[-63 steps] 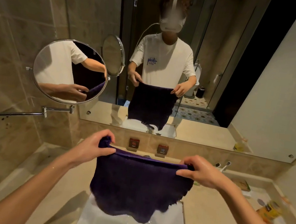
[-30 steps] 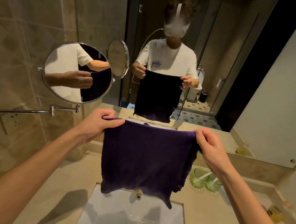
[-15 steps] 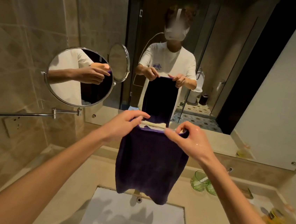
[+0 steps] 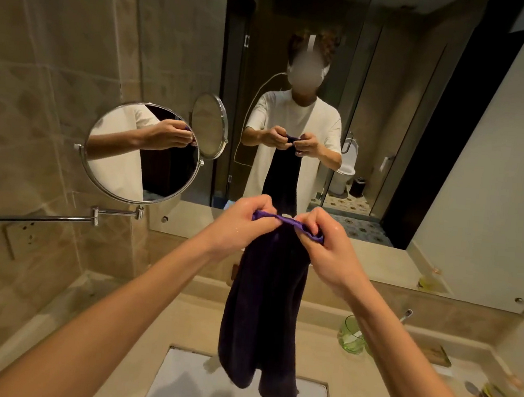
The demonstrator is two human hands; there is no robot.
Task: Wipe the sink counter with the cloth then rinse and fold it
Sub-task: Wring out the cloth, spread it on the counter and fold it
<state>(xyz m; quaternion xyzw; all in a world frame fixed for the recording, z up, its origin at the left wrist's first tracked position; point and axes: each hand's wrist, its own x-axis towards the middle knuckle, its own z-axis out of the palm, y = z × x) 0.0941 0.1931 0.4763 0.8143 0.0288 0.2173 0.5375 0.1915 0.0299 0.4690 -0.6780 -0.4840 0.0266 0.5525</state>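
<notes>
Item: cloth (image 4: 263, 311), purple, hanging mid-frame over sink (image 4: 233, 395); we are pinching its top edge with left hand (image 4: 238, 225) and right hand (image 4: 323, 247).

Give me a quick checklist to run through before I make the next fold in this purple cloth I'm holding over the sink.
1. Both hands on the top edge: ok. The left hand and right hand each pinch the purple cloth at its top.
2. Top corners brought together: ok, the hands are nearly touching.
3. Cloth hangs free: ok, its bottom edge hangs above the white sink basin, apart from it.
4. Halves aligned: not ok, the bottom hem hangs uneven, in two lobes.
5. Wrung out: cannot tell.
6. Dry spot on the counter to lay it down: cannot tell; the green glass stands to the right.
</notes>
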